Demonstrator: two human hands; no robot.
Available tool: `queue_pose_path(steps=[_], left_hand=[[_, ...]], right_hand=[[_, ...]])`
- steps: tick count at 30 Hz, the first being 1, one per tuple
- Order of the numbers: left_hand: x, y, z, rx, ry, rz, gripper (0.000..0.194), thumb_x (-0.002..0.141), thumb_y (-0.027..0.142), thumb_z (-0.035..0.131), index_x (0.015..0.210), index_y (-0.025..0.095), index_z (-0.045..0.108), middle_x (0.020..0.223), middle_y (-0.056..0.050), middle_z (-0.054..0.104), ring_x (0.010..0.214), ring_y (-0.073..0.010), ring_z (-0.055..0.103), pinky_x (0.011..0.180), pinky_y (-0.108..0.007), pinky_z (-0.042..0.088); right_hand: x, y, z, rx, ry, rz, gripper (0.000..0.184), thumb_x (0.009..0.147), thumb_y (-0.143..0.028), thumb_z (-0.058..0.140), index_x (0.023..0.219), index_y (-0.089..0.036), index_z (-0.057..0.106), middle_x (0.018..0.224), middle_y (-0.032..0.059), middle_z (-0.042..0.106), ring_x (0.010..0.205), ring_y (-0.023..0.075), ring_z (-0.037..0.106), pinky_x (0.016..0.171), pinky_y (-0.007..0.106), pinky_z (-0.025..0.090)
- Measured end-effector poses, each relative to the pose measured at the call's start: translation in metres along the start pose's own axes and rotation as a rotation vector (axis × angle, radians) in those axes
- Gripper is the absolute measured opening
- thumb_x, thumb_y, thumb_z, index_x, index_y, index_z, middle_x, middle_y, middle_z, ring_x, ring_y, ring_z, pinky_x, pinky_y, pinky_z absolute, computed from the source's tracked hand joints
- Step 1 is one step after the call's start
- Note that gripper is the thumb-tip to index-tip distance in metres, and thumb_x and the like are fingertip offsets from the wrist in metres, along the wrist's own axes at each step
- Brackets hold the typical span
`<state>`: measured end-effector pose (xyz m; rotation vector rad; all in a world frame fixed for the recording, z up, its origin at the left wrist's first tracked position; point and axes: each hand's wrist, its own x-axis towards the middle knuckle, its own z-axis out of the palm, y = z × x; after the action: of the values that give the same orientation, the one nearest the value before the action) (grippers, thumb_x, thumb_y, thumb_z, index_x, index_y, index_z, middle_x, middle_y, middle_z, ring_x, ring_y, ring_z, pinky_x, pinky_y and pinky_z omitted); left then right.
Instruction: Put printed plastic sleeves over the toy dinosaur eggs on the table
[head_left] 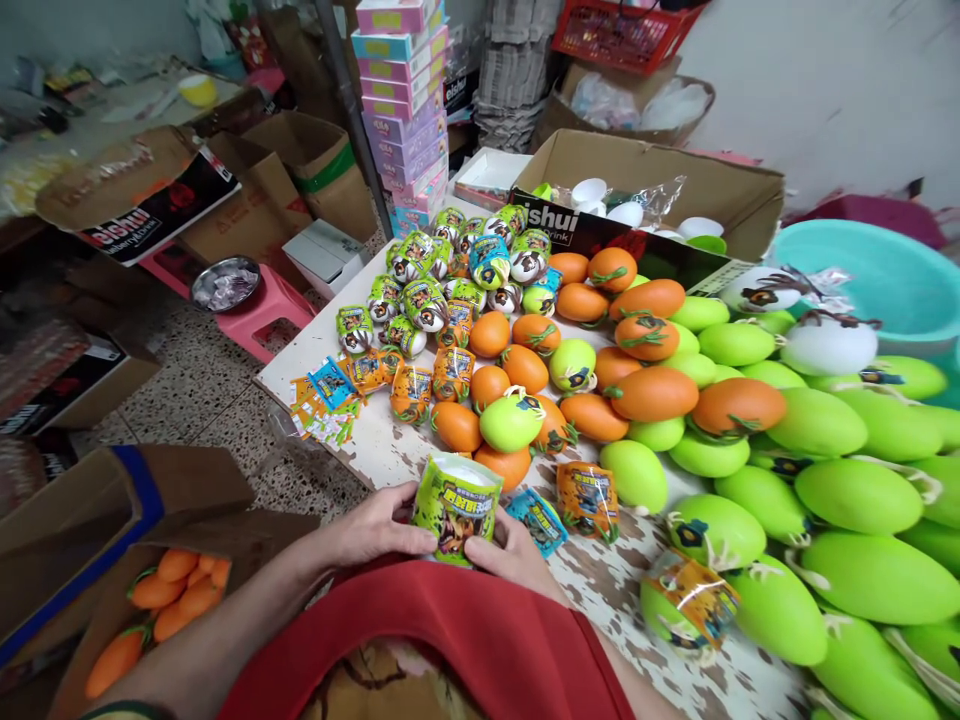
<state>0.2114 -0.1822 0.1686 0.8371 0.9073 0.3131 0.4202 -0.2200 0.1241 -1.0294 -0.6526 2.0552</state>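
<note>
Near my lap I hold a white plastic egg in a green printed sleeve (457, 505). My left hand (382, 530) grips it from the left, thumb across the front. From the right my right hand (514, 560) closes on it, thumb pressed to the lower front. Just beyond lie an orange printed sleeve (587, 498) and a blue printed sleeve (537, 520). Behind them sit several orange eggs (456, 427) and a light green egg (511, 420). White eggs in green sleeves (425, 303) are heaped at the table's far left.
Large green eggs (885, 575) crowd the right side of the worn table (615, 600). A cardboard box (645, 180) with plastic shells stands behind. Flat sleeves (326, 400) lie at the left edge. Below left, a carton holds orange eggs (180, 590). A pink stool (262, 315) carries a metal bowl.
</note>
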Motion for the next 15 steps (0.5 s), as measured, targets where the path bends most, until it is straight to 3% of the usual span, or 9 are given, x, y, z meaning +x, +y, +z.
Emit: queue_pose_path(steps=[9,15], left_hand=[[0.01,-0.022,-0.005,-0.084,0.029,0.062,0.066,0.068,0.044,0.076,0.125,0.017,0.056,0.117,-0.009,0.066,0.111,-0.0305,0.057,0.098,-0.042,0.041],[0.037,-0.011,0.001,-0.218,0.086,0.172,0.07,0.071,0.046,0.074,0.132,0.023,0.049,0.125,-0.009,0.061,0.116,-0.0303,0.055,0.098,-0.043,0.041]], right_hand=[[0.004,-0.002,-0.002,-0.005,-0.002,-0.034,0.062,0.063,-0.05,0.077,0.116,-0.022,0.06,0.107,0.0064,0.07,0.109,0.0355,0.059,0.096,0.049,0.042],[0.026,-0.017,-0.005,0.02,0.064,-0.111,0.063,0.06,-0.043,0.081,0.116,-0.022,0.06,0.114,0.0091,0.068,0.11,0.0365,0.058,0.098,0.05,0.041]])
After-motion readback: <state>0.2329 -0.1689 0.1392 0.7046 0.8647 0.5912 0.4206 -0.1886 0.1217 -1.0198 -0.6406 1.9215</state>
